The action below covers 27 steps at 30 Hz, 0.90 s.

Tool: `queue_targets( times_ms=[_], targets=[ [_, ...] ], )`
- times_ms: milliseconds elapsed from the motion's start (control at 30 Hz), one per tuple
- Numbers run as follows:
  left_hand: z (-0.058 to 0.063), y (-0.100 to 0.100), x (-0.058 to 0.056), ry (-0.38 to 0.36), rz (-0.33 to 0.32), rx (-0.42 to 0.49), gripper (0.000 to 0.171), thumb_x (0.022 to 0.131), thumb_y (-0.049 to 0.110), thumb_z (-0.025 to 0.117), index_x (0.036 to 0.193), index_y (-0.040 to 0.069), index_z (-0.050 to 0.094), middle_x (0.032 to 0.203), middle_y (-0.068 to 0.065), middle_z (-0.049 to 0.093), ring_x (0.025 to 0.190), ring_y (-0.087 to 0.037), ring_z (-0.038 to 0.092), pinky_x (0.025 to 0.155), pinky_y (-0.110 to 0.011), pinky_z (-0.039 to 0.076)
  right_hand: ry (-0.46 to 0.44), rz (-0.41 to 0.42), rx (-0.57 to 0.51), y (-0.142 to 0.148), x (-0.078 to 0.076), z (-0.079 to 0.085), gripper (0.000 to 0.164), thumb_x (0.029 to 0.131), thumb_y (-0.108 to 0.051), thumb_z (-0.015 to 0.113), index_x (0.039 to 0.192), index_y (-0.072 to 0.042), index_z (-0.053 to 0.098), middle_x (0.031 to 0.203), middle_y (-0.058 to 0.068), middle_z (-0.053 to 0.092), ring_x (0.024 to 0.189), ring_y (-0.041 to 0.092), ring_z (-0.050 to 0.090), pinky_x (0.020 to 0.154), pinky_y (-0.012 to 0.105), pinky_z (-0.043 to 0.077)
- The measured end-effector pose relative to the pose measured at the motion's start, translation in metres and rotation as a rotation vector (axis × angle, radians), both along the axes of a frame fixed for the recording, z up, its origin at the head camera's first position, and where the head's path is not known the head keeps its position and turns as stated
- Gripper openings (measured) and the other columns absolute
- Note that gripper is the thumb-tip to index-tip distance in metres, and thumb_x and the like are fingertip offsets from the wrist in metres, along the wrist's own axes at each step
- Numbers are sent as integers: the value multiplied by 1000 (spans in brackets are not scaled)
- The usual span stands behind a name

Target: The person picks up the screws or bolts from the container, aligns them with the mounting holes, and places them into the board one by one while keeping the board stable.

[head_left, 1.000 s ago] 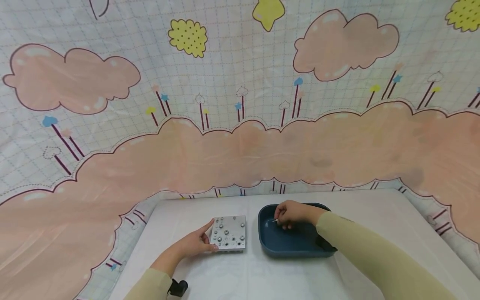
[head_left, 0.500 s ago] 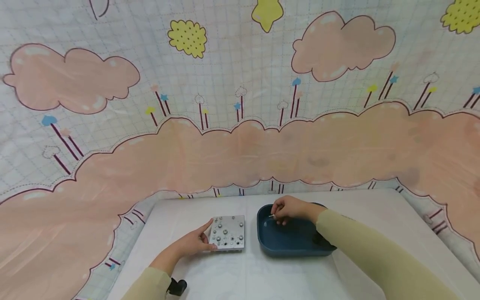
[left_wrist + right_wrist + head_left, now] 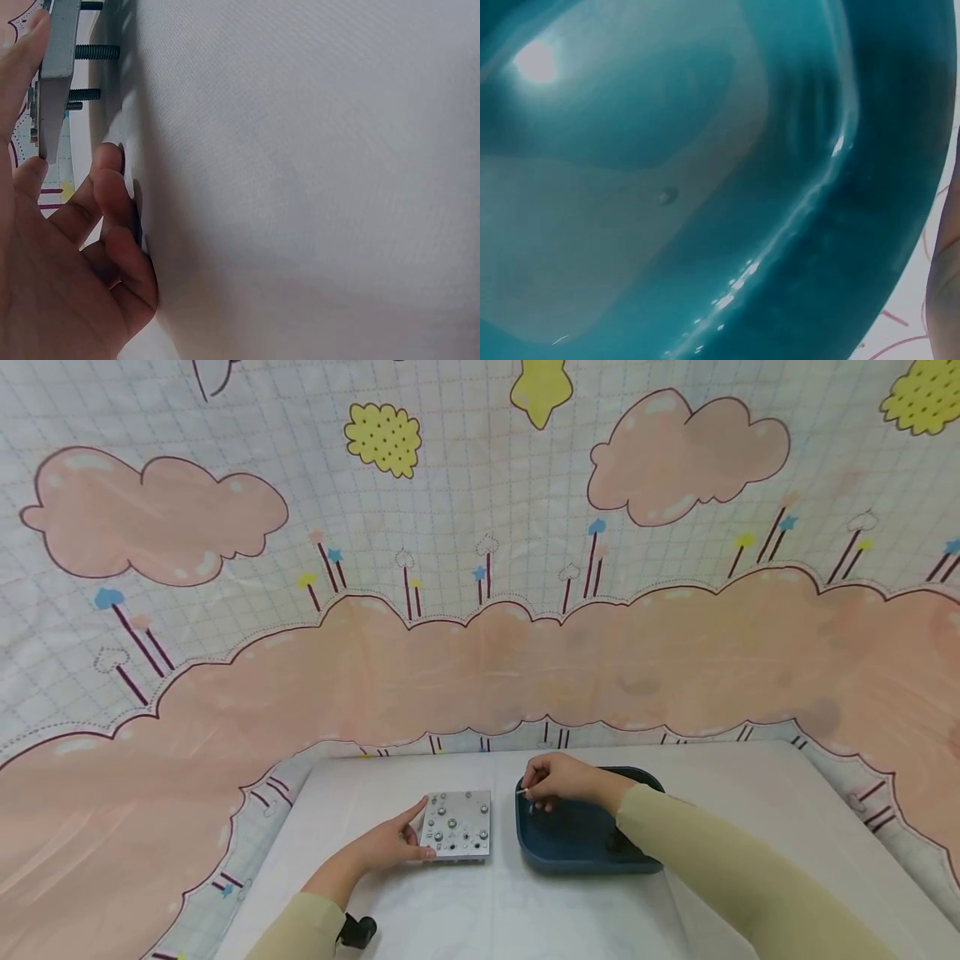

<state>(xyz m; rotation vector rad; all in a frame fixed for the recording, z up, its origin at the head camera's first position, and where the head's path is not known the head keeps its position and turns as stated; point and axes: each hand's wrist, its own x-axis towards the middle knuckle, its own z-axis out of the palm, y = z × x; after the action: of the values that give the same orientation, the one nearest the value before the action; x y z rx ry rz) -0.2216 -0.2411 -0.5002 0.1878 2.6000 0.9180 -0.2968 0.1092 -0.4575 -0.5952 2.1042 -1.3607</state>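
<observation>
My left hand point(image 3: 381, 847) holds a square silver metal plate point(image 3: 468, 823) by its left side, with the thumb at the near corner and a finger at the far one. Several bolts stand in the plate's top, and their threaded ends point(image 3: 97, 52) stick out underneath in the left wrist view. There, the other fingers point(image 3: 114, 196) curl loosely below the plate. Over the left end of a dark blue basin point(image 3: 592, 867), my right hand point(image 3: 564, 778) pinches a small, thin, shiny screw-like piece point(image 3: 522, 792). Its exact kind is too small to tell.
Both plate and basin stand on a white-covered table point(image 3: 420, 914), the basin to the plate's right. A printed cloth point(image 3: 480, 668) hangs behind the table. In the right wrist view the basin's glossy inside point(image 3: 795, 217) fills most of the picture.
My right hand has moved left across the basin to its left rim, carrying the small shiny piece. The left hand and the metal plate stay where they were.
</observation>
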Motion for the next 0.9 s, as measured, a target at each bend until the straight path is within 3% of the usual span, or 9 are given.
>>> queue_targets(
  times_ms=[400,733,900],
  targets=[
    [-3,1,-1,-3,7,25,103,77,39,85,159,22,25,86,-1,56,77,-17,50,71,-33,40,54,28,36,-35,10,10,5,91,-5,70,94,-3,67,88,15,69,67,18,65,63,35,56],
    [-4,0,-2,-10,21,26,104,76,41,85,159,23,25,86,-1,57,76,-16,51,70,-32,40,99,100,99,-70,22,18,5,90,0,68,92,-4,70,82,6,67,68,20,64,68,43,56],
    [-4,1,-2,2,18,21,103,77,41,84,159,22,25,85,-1,57,75,-16,51,70,-33,40,86,105,141,-84,25,18,6,89,1,69,90,-5,72,78,6,69,64,18,63,67,39,56]
  ],
)
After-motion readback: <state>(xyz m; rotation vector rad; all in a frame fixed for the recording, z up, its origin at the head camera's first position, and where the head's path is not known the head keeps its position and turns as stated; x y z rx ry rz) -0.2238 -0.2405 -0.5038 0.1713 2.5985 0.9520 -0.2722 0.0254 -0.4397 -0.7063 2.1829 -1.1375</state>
